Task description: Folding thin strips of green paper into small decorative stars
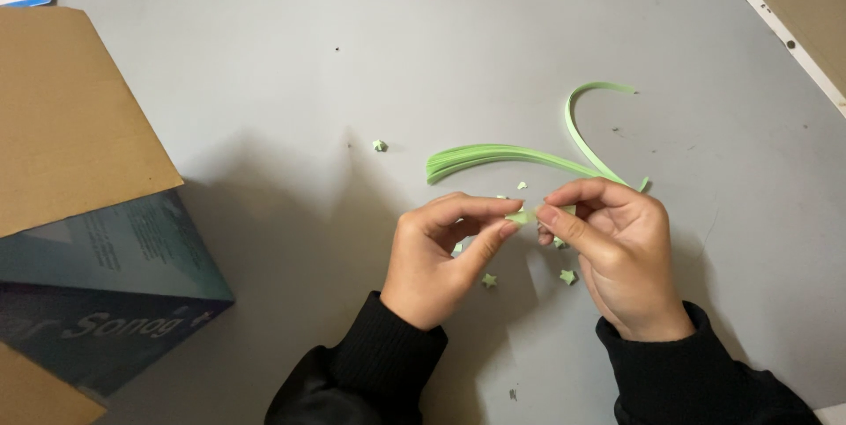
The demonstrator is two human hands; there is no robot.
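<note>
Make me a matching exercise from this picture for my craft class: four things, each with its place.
1 bundle of green paper strips
2 cardboard box
3 folded green piece
4 lone paper star

A at the left edge
B pinched between left hand and right hand
C left of the bundle
D above the hands

Pairs: 1-D, 2-A, 3-B, 4-C

Left hand (441, 258) and right hand (612, 249) meet fingertip to fingertip, pinching; black sleeves at wrists.

I am wearing a black long-sleeved top whose soft, ribbed cuffs are gathering snugly around both wrists, while my left hand (441, 258) and right hand (617, 253) are showing bare, with no rings or watch.
</note>
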